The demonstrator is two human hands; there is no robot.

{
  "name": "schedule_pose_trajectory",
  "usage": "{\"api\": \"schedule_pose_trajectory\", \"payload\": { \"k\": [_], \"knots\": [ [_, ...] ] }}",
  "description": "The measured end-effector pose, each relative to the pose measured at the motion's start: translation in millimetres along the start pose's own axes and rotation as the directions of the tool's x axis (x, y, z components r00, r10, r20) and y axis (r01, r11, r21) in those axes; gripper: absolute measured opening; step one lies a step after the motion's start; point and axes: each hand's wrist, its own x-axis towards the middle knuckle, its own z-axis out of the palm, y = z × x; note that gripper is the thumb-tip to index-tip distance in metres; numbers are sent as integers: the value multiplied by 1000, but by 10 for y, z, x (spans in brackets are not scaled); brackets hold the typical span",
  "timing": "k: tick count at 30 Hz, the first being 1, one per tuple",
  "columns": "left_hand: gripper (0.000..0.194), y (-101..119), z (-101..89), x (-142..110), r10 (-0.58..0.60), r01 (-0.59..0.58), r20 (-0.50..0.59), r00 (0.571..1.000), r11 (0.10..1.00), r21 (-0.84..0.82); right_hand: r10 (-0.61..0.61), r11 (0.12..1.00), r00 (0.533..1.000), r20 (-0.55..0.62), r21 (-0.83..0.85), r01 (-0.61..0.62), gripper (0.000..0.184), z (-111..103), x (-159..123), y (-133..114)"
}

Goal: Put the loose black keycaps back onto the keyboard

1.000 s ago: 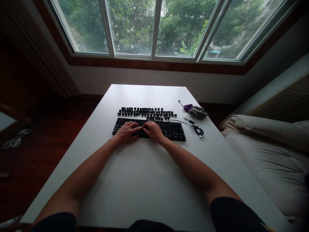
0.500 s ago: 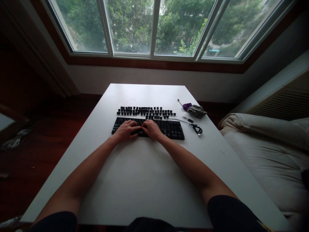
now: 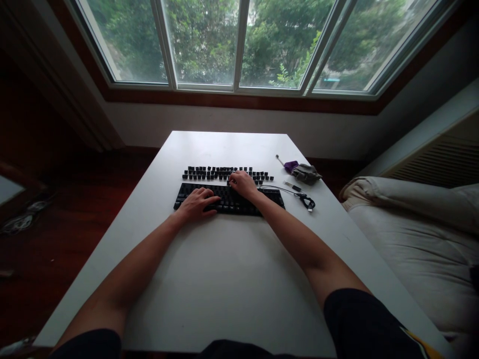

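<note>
A black computer keyboard [image 3: 239, 201] lies on the white table, its length running left to right. My left hand [image 3: 197, 202] rests over its left part, fingers stretched out and apart, thumb near the front edge. Beyond the keyboard, several loose black keycaps [image 3: 204, 174] stand in rows on the tabletop. My right hand [image 3: 242, 183] reaches over the keyboard's back edge to the right half of these rows. Its fingers are bent together among the keycaps; whatever they pinch is too small and dark to make out. This hand hides some keycaps behind it.
Right of the keyboard lies its coiled black cable [image 3: 307, 202] with a USB plug, beside a small black-handled tool [image 3: 293, 186]. Behind them are a grey cloth bundle [image 3: 306, 173], a purple piece [image 3: 291, 166] and a thin stick. A pale sofa [image 3: 411, 239] flanks the white table [image 3: 224, 279].
My right hand has left the middle of the keyboard, moving away from me and slightly right to the loose keycaps. My left hand stays on the keyboard.
</note>
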Motion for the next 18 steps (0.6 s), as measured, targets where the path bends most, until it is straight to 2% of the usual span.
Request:
{"api": "schedule_pose_trajectory", "payload": {
  "k": [4,7,11,14,18],
  "knots": [
    [50,-9,-3,-3,0,0,-1,1000,1000,-3,-88,993,988,127,-62,96,11,20,178,143],
    [51,-24,6,-5,3,-3,5,1000,1000,1,-116,989,978,176,-68,129,15,40,255,214],
    [51,-33,18,-10,-2,2,13,1000,1000,8,-166,982,969,183,-59,179,22,56,289,259],
    [51,-33,27,-14,-7,7,16,1000,1000,12,-181,980,967,179,-51,192,18,70,296,267],
    [51,-35,40,-16,-9,9,11,1000,1000,23,-136,991,987,86,7,136,12,73,269,259]
  ]
}}
